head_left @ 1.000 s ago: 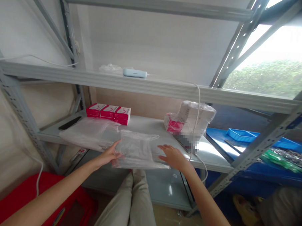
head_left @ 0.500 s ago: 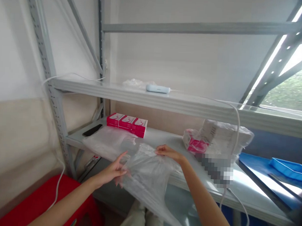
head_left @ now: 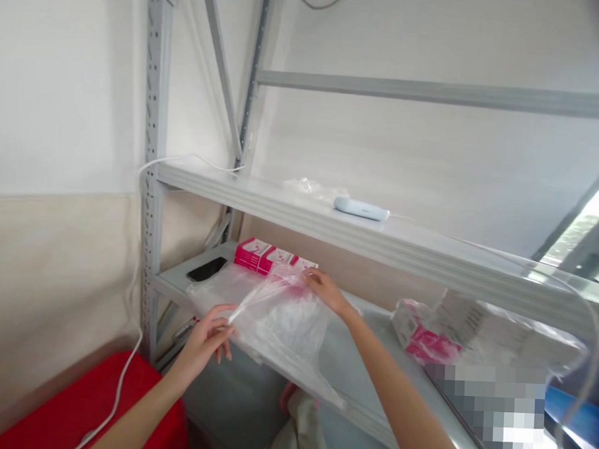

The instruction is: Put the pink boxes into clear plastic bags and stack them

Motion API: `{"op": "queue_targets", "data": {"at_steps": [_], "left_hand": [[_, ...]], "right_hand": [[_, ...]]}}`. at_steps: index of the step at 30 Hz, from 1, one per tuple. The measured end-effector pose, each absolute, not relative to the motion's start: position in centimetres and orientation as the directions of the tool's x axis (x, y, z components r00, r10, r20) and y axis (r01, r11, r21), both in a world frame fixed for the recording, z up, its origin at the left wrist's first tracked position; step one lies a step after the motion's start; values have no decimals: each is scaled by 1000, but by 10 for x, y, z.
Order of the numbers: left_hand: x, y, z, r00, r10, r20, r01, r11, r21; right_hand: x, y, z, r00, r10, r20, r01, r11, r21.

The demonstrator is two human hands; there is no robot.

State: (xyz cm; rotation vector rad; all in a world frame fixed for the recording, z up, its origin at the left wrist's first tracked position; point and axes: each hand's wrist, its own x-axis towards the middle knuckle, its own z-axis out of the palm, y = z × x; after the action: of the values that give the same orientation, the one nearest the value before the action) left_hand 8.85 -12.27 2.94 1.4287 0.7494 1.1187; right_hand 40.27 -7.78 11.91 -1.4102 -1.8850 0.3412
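Observation:
A clear plastic bag (head_left: pixel 295 320) is stretched between my two hands above the lower shelf. My left hand (head_left: pixel 208 336) pinches a gathered edge of it near the shelf's front. My right hand (head_left: pixel 324 288) grips its upper edge, just in front of the pink-and-white boxes (head_left: pixel 263 255). These boxes stand in a strapped block at the back, partly covered by the bag. More clear plastic (head_left: pixel 217 280) lies flat on the shelf beneath and to the left. A black phone (head_left: pixel 207 269) rests beside it.
On the upper shelf (head_left: pixel 280 207) lie a pale blue device (head_left: pixel 361 209) and crumpled plastic (head_left: pixel 315 188). Wrapped pink boxes (head_left: pixel 430 343) sit at right. A red stool (head_left: pixel 137 403) stands lower left, with a white cable (head_left: pixel 137 264) hanging above it. A grey upright (head_left: pixel 156 132) bounds the left.
My view has turned left. Both hands have lifted the bag's edge up and back toward the boxes. My left hand has gone from spread fingers to pinching the edge.

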Motion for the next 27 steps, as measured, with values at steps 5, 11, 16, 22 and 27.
{"op": "queue_targets", "data": {"at_steps": [5, 11, 16, 22, 27], "left_hand": [[55, -85, 29, 51, 967, 249, -133, -241, 961], [30, -40, 5, -214, 958, 190, -77, -210, 975], [24, -22, -16, -378, 899, 220, -1, -238, 971], [52, -23, -36, -603, 670, 433, 342, -273, 899], [92, -46, -35, -566, 603, 563, 433, -363, 825]], "right_hand": [[345, 2, 120, -79, 953, 294, 882, 204, -425], [287, 55, 92, 37, 966, 254, 951, 44, -305], [262, 67, 70, 85, 966, 243, 960, -14, -279], [253, 65, 58, -3, 945, 328, 973, 79, -218], [272, 45, 62, -7, 832, 554, 990, 84, -114]]}}
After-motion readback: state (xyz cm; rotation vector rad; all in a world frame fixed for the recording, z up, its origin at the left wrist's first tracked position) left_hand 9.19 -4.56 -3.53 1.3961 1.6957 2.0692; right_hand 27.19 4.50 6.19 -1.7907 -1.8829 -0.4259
